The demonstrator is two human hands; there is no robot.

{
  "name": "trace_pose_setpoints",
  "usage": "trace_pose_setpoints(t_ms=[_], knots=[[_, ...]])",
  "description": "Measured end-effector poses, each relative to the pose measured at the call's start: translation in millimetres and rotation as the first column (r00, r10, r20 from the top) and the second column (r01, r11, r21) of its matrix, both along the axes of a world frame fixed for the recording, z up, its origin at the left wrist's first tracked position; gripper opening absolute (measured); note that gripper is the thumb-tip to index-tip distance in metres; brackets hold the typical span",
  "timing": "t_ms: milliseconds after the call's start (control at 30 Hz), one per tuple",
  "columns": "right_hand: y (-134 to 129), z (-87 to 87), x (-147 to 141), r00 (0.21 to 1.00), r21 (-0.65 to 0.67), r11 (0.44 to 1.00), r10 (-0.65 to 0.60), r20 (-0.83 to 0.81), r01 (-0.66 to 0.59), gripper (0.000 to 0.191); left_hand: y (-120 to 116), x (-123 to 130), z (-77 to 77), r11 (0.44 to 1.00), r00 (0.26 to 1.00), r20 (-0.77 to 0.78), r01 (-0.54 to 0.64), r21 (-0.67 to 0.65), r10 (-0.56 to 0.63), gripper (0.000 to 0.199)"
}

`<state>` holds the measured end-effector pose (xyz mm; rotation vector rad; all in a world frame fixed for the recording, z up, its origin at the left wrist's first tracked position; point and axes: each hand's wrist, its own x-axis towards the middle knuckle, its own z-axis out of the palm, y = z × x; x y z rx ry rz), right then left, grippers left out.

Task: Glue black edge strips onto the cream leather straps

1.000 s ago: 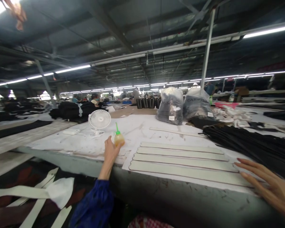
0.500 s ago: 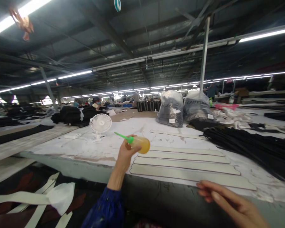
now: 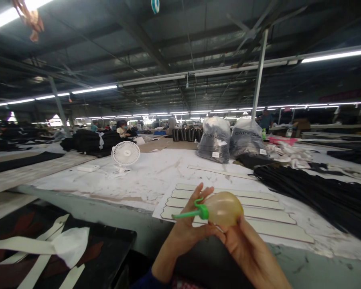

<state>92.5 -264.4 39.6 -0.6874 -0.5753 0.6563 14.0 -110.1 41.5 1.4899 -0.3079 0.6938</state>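
A clear squeeze bottle (image 3: 224,208) with yellowish contents is held sideways in front of me. Its green cap and long thin nozzle point left. My left hand (image 3: 185,230) grips it around the cap end, with the thumb below and the fingers behind and above. My right hand (image 3: 245,245) cups the rounded base from below on the right, its fingers partly hidden by the bottle. Just beyond both hands, several pale strips (image 3: 258,200) with dark edges lie side by side on the white-covered table (image 3: 156,168).
A small white fan (image 3: 125,153) stands at the left of the table. Two filled plastic bags (image 3: 213,140) sit at the back, and black strips (image 3: 307,196) are heaped on the right. At lower left are pale strips (image 3: 24,247) on a dark surface. Co-workers are far behind.
My left hand has brought the bottle right and closer to me. The right hand has risen from the table's front edge and now holds the bottle's base.
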Motion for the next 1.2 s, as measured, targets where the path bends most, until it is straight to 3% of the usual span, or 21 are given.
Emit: trace_pose_setpoints(t_ms=[67, 133, 200, 267, 433, 567, 733, 967, 1200], knots=[[-3.1, 12.0, 16.4, 0.991, 0.025, 0.992, -0.123, 0.052, 0.122, 0.050, 28.7, -10.7, 3.1, 0.975, 0.980, -0.015, -0.196, 0.108, 0.199, 0.074], [-6.0, 23.8, 31.8, 0.974, 0.036, 0.981, -0.193, 0.117, 0.190, 0.052, 61.8, -21.9, 4.3, 0.887, 0.901, -0.022, -0.420, 0.193, 0.432, 0.034], [-3.4, 31.8, 41.2, 0.972, 0.013, 0.987, -0.163, 0.169, 0.163, 0.051, 91.7, -29.0, 1.3, 0.791, 0.825, -0.075, -0.506, 0.343, 0.561, 0.020], [7.0, 34.1, 43.0, 0.978, -0.029, 0.995, -0.092, 0.185, 0.099, 0.051, 113.0, -30.2, -6.2, 0.742, 0.782, -0.153, -0.483, 0.466, 0.605, 0.020], [48.3, 24.7, 32.6, 0.977, -0.121, 0.984, -0.110, 0.182, 0.134, 0.053, 132.3, -22.1, -28.1, 0.773, 0.796, -0.256, -0.367, 0.518, 0.549, 0.020], [67.9, 17.6, 30.8, 0.962, -0.155, 0.961, -0.199, 0.185, 0.229, 0.056, 135.7, -22.7, -30.5, 0.826, 0.836, -0.290, -0.293, 0.481, 0.466, 0.019], [75.4, 16.3, 30.1, 0.937, -0.190, 0.935, -0.250, 0.246, 0.299, 0.063, 136.9, -26.0, -25.7, 0.851, 0.864, -0.291, -0.248, 0.463, 0.411, 0.013], [83.1, 27.4, 28.2, 0.889, -0.203, 0.918, -0.244, 0.388, 0.341, 0.077, 139.9, -24.8, -28.2, 0.857, 0.878, -0.287, -0.222, 0.464, 0.383, 0.014], [87.0, 23.6, 21.4, 0.858, -0.173, 0.911, -0.270, 0.437, 0.375, 0.072, 142.7, -23.8, -29.0, 0.866, 0.882, -0.302, -0.198, 0.460, 0.362, 0.013]])
